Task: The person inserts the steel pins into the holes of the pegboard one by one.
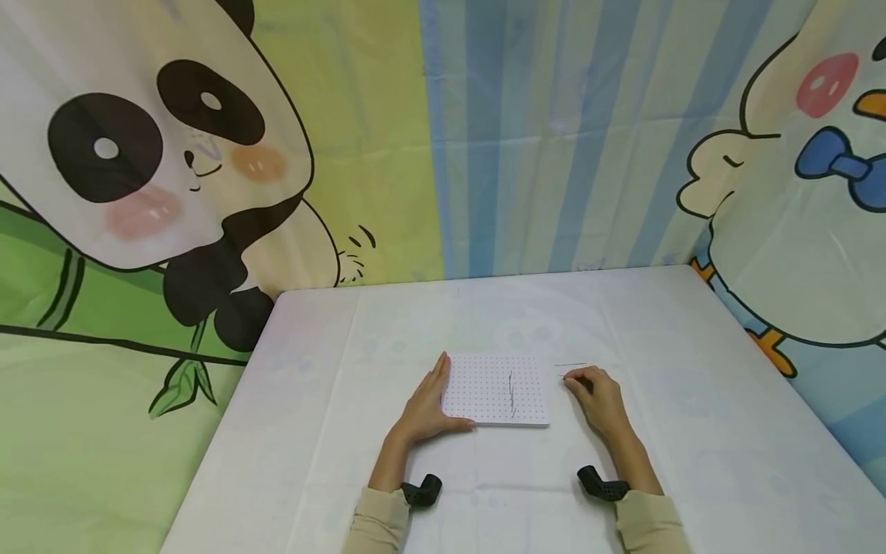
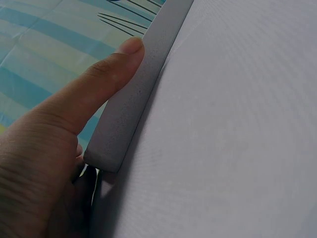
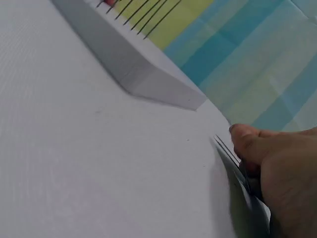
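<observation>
A white board with a grid of small holes lies on the table. Several thin dark needles stand in a row right of its middle; the right wrist view shows these upright needles along the board's top. Around the board's near left corner spreads my left hand, straight fingers along the left side and thumb against the front edge. Just right of the board, my right hand pinches a thin dark needle low at the tabletop. Another loose needle lies slightly beyond the fingertips.
The table has a pale cloth over it. Printed curtains hang behind, with a panda on the left and a bird on the right. Each wrist carries a black camera mount.
</observation>
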{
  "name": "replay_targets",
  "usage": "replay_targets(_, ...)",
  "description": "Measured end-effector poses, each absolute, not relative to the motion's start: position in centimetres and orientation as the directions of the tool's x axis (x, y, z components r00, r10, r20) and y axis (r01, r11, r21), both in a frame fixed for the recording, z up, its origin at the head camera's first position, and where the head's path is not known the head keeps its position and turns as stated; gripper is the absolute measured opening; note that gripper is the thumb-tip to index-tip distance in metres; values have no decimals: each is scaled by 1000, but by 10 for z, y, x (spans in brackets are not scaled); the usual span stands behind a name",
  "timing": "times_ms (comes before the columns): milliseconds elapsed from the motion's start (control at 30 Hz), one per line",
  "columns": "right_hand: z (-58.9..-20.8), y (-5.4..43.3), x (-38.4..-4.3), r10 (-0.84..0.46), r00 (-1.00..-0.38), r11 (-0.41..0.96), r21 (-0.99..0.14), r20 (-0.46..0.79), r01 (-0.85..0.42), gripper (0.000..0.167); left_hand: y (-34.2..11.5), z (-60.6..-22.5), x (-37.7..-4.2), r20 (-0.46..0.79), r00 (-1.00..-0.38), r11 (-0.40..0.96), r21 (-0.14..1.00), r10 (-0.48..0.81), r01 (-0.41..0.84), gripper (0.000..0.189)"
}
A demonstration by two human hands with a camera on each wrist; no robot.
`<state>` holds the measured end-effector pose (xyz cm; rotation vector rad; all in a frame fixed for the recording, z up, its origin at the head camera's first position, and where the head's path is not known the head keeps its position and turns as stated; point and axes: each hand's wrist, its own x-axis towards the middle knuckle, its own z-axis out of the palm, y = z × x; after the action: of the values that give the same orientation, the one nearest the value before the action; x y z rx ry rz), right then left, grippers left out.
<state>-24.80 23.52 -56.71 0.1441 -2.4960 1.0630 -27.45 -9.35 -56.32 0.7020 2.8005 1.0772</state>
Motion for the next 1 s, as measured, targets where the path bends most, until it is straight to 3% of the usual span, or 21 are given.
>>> replay_targets(533,-545,171,-259,7,-912,320,-865,409,-386,16,-96,-561,-276,105,-891,655,641,442,401,133)
replay_targets(1000,-560,149,-279,-9,-824,323,-779,566,-538,8,-95,-564,-275,102,-891,650,648,443,398,133)
